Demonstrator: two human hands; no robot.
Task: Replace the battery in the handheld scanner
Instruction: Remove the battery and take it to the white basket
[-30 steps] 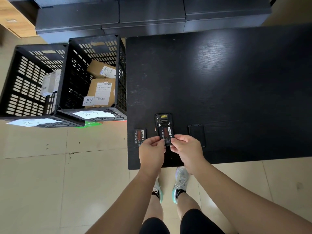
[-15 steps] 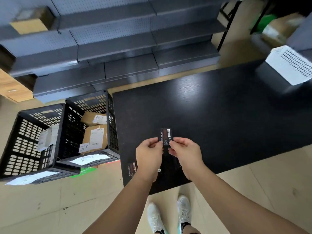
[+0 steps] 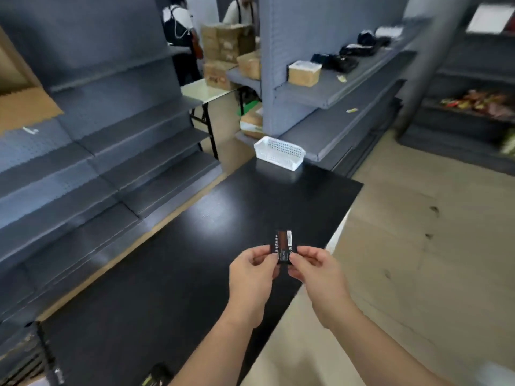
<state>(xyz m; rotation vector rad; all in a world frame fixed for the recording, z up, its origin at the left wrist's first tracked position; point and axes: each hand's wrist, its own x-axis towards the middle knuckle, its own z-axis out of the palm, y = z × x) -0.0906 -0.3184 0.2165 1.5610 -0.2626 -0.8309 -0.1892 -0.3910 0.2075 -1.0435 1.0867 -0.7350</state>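
Observation:
A small black battery (image 3: 284,246) with a red-brown label and white print is held upright in the air above the black table (image 3: 195,260). My left hand (image 3: 252,271) pinches its left edge and my right hand (image 3: 313,270) pinches its right edge. The handheld scanner itself is out of sight; only a blurred dark shape (image 3: 156,376) shows at the bottom edge.
A white perforated basket (image 3: 279,153) stands at the table's far corner. Grey shelving (image 3: 97,151) runs along the left, more shelves (image 3: 334,87) with boxes and dark devices at the back right. Two people (image 3: 181,32) stand by cardboard boxes far back.
My view has swung up and to the right, away from the scanner and crates. Both hands have lifted the battery off the scanner and hold it up in the air.

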